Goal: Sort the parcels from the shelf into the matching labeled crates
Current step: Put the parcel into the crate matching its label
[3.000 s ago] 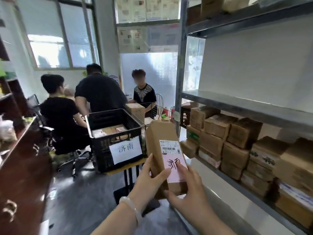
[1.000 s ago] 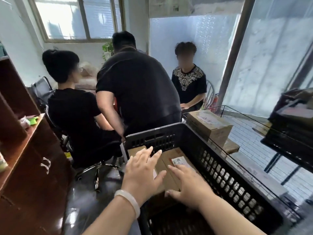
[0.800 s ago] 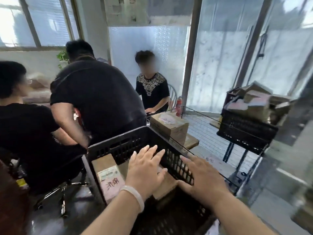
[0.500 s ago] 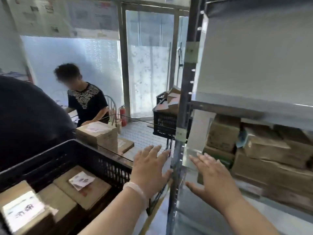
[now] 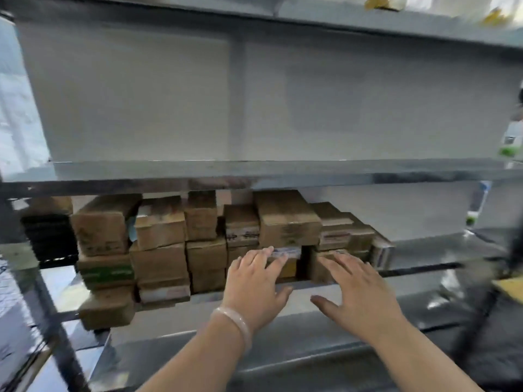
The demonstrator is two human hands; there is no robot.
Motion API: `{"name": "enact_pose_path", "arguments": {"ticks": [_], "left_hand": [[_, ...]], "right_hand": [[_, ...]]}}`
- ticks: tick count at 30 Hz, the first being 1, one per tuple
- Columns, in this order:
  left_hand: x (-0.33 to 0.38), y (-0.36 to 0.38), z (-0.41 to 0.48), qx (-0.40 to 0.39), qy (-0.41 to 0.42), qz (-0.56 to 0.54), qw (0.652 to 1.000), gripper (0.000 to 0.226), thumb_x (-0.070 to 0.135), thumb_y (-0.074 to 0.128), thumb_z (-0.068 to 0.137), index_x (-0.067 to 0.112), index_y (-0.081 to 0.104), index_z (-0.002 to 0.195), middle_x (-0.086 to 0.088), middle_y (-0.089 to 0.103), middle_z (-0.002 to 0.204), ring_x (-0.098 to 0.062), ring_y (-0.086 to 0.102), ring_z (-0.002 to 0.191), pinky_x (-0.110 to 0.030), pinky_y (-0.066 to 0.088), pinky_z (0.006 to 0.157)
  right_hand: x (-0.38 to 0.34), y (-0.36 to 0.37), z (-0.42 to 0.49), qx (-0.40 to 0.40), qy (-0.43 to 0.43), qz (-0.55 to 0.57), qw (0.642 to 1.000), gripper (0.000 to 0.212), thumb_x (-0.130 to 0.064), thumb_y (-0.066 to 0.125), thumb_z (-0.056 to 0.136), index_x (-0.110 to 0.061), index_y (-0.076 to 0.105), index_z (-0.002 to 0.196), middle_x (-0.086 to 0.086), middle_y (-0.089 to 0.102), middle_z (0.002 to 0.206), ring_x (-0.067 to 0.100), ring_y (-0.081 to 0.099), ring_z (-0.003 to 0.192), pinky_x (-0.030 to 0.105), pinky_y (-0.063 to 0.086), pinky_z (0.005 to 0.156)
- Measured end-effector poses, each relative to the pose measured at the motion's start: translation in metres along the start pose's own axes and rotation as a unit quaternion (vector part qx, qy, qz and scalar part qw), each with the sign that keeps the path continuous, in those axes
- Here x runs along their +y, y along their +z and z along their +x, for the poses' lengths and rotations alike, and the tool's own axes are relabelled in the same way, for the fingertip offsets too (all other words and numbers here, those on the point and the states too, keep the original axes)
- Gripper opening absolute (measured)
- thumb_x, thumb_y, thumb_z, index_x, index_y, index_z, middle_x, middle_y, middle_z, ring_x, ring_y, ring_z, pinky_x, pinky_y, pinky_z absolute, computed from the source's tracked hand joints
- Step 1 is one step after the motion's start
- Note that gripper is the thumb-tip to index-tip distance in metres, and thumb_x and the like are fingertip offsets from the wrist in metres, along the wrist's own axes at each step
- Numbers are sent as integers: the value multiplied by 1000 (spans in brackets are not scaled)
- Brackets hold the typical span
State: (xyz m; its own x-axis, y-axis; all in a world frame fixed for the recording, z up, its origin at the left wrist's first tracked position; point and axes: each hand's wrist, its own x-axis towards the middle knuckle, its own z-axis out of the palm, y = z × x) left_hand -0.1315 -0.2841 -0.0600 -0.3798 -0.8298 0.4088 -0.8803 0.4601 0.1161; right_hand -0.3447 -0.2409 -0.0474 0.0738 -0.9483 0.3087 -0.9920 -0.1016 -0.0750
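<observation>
A grey metal shelf [image 5: 254, 326] fills the view. Several brown cardboard parcels [image 5: 285, 219] are stacked on its lower board, from the left post to right of centre. My left hand [image 5: 254, 281], with a pale bracelet on the wrist, is stretched out with its fingers apart, its fingertips at a low parcel [image 5: 288, 264] with a white label. My right hand [image 5: 358, 287] is also spread, its fingertips at the parcel [image 5: 319, 267] just to the right. Neither hand holds anything. The crates are out of sight.
An upper shelf board [image 5: 254, 172] crosses the view just above the parcels, with bare wall panels behind it. A black crate [image 5: 49, 236] shows behind the left post [image 5: 31, 278]. The image is blurred by motion.
I have turned from the black crate, where the parcel was left, to face the shelf. Both empty hands have moved forward to the stacked parcels on the lower board.
</observation>
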Motion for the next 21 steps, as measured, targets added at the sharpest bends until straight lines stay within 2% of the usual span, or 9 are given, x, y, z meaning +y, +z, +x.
{"name": "enact_pose_path", "arguments": {"ticks": [5, 11, 15, 21], "left_hand": [[87, 38, 58, -21, 79, -20, 996, 65, 65, 37, 92, 40, 22, 151, 6, 27, 159, -19, 23, 146, -44, 22, 119], [154, 98, 117, -49, 130, -39, 990, 67, 66, 40, 91, 40, 25, 151, 4, 27, 159, -20, 22, 146, -43, 24, 118], [182, 138, 172, -55, 140, -62, 987, 65, 63, 42, 91, 39, 26, 150, 4, 28, 158, -20, 23, 145, -41, 22, 117], [215, 187, 267, -82, 147, -85, 982, 65, 61, 45, 90, 39, 28, 149, 4, 31, 156, -21, 28, 141, -40, 27, 114]], "right_hand": [[95, -8, -20, -10, 79, -16, 997, 84, -78, 38, 80, -40, 16, 151, -7, 19, 160, 15, 15, 147, 35, 15, 120], [181, 10, -20, -28, 140, -13, 990, 83, -74, 45, 81, -41, 15, 150, -10, 19, 159, 12, 16, 146, 36, 14, 120], [232, 28, 11, -34, 160, -16, 986, 83, -74, 46, 81, -40, 16, 151, -9, 20, 159, 12, 16, 146, 34, 10, 120], [306, 44, 76, -59, 173, -19, 983, 81, -72, 46, 83, -41, 16, 151, -9, 17, 160, 12, 14, 147, 34, 12, 120]]}}
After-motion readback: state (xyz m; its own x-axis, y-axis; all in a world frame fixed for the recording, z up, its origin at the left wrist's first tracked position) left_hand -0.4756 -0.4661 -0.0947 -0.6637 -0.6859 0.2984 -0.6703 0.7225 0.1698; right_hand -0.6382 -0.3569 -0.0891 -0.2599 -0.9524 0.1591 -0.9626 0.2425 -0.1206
